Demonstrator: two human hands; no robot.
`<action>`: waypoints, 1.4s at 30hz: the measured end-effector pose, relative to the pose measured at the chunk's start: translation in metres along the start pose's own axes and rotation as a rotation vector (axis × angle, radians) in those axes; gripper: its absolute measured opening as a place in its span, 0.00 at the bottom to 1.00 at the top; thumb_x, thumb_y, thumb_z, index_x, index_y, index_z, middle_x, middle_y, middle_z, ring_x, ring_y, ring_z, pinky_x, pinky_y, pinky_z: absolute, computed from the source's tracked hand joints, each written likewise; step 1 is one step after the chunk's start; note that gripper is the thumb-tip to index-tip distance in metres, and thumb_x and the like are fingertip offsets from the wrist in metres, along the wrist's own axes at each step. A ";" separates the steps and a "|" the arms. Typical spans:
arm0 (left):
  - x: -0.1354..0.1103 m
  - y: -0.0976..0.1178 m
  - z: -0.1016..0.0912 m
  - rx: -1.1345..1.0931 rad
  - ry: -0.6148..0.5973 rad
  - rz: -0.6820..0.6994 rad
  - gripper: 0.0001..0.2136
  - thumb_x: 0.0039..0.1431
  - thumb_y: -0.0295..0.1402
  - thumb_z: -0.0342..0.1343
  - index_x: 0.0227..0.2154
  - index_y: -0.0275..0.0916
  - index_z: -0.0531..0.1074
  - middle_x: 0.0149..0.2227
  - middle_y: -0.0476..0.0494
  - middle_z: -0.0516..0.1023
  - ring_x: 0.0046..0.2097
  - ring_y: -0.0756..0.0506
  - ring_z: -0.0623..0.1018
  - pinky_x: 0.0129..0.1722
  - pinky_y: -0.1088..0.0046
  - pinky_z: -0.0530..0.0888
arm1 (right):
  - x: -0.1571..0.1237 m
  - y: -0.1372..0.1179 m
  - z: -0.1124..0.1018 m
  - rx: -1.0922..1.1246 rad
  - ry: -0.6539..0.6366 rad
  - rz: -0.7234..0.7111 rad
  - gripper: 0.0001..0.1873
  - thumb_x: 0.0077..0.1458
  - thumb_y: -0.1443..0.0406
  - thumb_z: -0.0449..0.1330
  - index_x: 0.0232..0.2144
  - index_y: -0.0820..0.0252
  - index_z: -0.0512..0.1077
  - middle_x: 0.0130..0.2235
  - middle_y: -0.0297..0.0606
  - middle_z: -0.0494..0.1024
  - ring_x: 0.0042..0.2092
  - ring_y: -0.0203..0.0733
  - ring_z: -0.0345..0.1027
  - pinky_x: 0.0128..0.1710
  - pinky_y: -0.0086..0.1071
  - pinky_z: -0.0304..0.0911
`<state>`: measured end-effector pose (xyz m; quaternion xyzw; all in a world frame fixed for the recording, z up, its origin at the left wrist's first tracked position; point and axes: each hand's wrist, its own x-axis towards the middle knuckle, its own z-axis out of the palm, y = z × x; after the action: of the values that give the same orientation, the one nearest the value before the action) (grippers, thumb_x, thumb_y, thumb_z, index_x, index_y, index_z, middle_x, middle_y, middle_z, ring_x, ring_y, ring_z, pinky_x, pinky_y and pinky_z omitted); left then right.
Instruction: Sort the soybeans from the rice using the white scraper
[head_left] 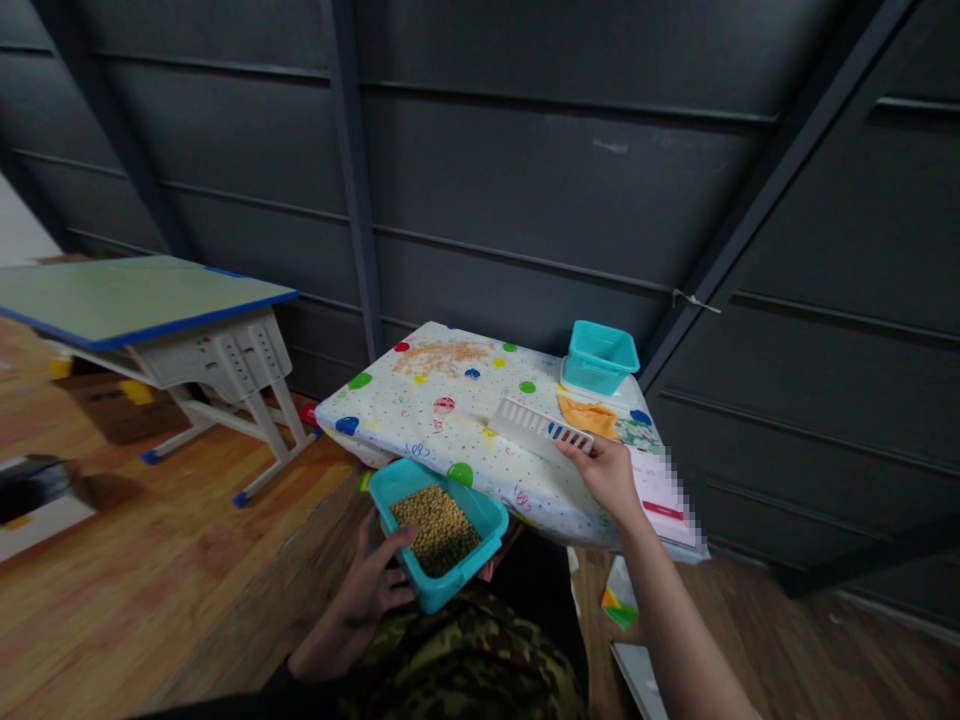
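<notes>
My left hand [365,590] grips the left side of a turquoise plastic container [491,515], tilted at the table's front edge above my lap. Round tan beans [435,515] fill much of it, with darker green ones along the near side. In my right hand [604,470] is a long white plastic piece with a row of slots [525,422], pinched by its right end and held low over the tablecloth. Its exact kind is unclear. Farther back on the cloth lies a loose patch of scattered tan beans [442,357].
A second turquoise container [604,352] stands at the table's back right on a white lid. Near it lie an orange cloth [589,416] and papers with a red strip [664,510]. A green-topped desk [142,295] is at left; a dark panelled wall [525,180] rises behind.
</notes>
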<state>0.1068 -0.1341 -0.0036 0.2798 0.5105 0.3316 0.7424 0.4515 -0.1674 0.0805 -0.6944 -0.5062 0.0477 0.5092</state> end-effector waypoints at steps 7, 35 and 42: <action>-0.003 -0.001 -0.001 -0.005 -0.024 0.019 0.42 0.65 0.39 0.69 0.75 0.59 0.51 0.63 0.34 0.80 0.39 0.37 0.89 0.37 0.57 0.86 | -0.006 -0.008 -0.001 0.029 -0.038 0.007 0.32 0.54 0.38 0.68 0.19 0.58 0.75 0.21 0.36 0.73 0.25 0.41 0.62 0.26 0.34 0.58; -0.004 -0.005 0.000 -0.010 -0.072 0.039 0.47 0.63 0.42 0.70 0.77 0.60 0.47 0.65 0.30 0.80 0.41 0.34 0.90 0.40 0.55 0.86 | -0.042 -0.035 0.018 0.076 -0.127 -0.159 0.15 0.62 0.51 0.69 0.33 0.53 0.89 0.35 0.41 0.91 0.32 0.52 0.84 0.33 0.38 0.77; -0.007 -0.002 0.002 -0.014 -0.071 0.052 0.49 0.63 0.43 0.70 0.78 0.59 0.44 0.64 0.31 0.81 0.37 0.37 0.88 0.36 0.58 0.85 | -0.080 -0.049 0.020 0.135 -0.185 -0.190 0.09 0.66 0.58 0.68 0.37 0.49 0.90 0.39 0.38 0.92 0.37 0.53 0.88 0.38 0.38 0.81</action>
<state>0.1078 -0.1407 -0.0005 0.2996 0.4742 0.3444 0.7529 0.3690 -0.2162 0.0723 -0.6003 -0.6101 0.0971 0.5079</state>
